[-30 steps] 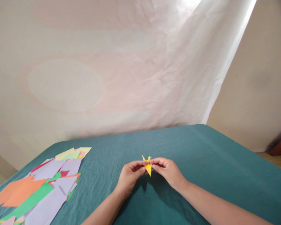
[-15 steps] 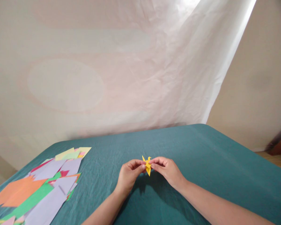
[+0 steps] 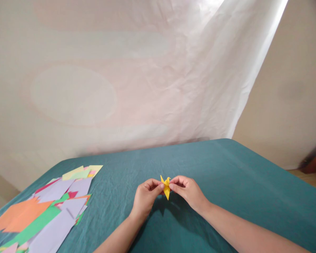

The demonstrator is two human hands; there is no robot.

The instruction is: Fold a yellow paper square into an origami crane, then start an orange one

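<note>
A small yellow origami crane [image 3: 166,189] is held between my two hands, above the front middle of the table. My left hand [image 3: 146,195] pinches its left side between thumb and fingers. On the other side, my right hand [image 3: 189,192] grips it the same way, thumb against fingertips. Two thin points of the crane stick up at the top, the right one bent over at its tip. One broad wing points down toward me. My fingertips hide parts of its middle.
Many loose paper sheets [image 3: 51,230] in purple, orange, green, yellow and pink lie overlapping on the left. A dark green cloth [image 3: 200,158] covers the table. Behind it hangs a pale wrinkled sheet [image 3: 147,105]. A reddish-brown object [image 3: 314,160] shows at the far right.
The crane has tilted slightly, its lower wing now spread wider and reaching a bit further down. Both hands stay in nearly the same place, still pinching it.
</note>
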